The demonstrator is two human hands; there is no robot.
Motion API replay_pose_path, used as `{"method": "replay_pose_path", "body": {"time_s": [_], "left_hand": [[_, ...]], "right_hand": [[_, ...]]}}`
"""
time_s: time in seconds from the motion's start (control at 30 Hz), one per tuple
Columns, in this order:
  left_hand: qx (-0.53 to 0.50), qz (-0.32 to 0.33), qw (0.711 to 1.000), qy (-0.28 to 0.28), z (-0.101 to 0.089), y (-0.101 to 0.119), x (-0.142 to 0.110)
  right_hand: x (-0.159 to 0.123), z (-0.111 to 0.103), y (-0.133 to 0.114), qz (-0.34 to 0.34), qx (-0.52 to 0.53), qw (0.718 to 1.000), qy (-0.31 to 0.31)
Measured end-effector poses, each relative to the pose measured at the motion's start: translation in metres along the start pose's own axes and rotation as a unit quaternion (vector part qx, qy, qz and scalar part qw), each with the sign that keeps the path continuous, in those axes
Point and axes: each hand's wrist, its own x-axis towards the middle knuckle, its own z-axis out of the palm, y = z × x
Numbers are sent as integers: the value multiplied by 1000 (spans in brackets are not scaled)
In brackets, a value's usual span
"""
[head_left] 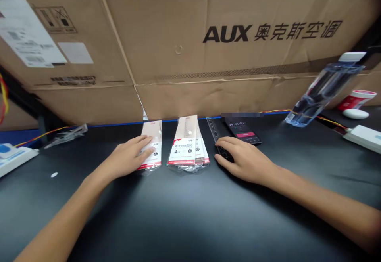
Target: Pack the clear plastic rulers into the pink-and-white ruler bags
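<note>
My left hand (129, 157) lies flat with fingers stretched over a packaged ruler set (154, 141) on the black table (190, 214). A small stack of the same packages (188, 145) sits just right of it, between my hands. My right hand (242, 157) rests palm down on a clear plastic sleeve with dark parts (213, 129), fingers extended over its near end. A phone (242, 131) showing a timer lies just beyond the right hand.
A large AUX cardboard box (190, 44) stands along the table's back edge. A tilted clear water bottle (323, 89), a red-and-white cup (357, 99) and a white power strip (364, 137) are at right. Another white strip (13, 159) and an empty clear sleeve (67, 134) are at left.
</note>
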Motion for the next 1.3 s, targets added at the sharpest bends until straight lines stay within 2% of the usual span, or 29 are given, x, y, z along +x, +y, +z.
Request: {"method": "replay_pose_path", "body": {"time_s": [0.13, 0.23, 0.3, 0.37, 0.43, 0.5, 0.57, 0.67, 0.8, 1.0, 1.13, 1.3], "left_hand": [[0, -1, 999, -44, 0, 4, -2], [0, 5, 999, -53, 2, 1, 0], [3, 9, 999, -31, 5, 1, 1], [-9, 21, 999, 26, 6, 6, 2], [-35, 43, 994, 93, 6, 18, 1], [-61, 81, 986, 132, 6, 34, -3], [-72, 123, 980, 141, 6, 52, -9], [-47, 176, 976, 120, 11, 72, -17], [-48, 201, 976, 70, 16, 79, -22], [-78, 190, 979, 8, 9, 75, -29], [-105, 195, 975, 22, 6, 79, -30], [-172, 225, 958, 31, 1, 89, -31]], "right_hand": [[0, 2, 0, -7, -6, 1000, 2], [-1, 2, 0, -20, 2, 1000, 17], [-2, 1, -2, -66, 19, 997, 34], [-4, 0, -6, -139, 36, 989, 41], [-6, -1, -12, -201, 47, 978, 29], [-8, -2, -18, -239, 57, 969, 2], [-8, 0, -21, -271, 76, 959, -22], [-7, 2, -21, -303, 108, 947, -12], [-7, 4, -18, -291, 135, 947, 14], [-9, 4, -17, -229, 147, 961, -50], [-9, 5, -17, -219, 159, 961, -54], [-9, 6, -16, -211, 170, 962, -28]]}}
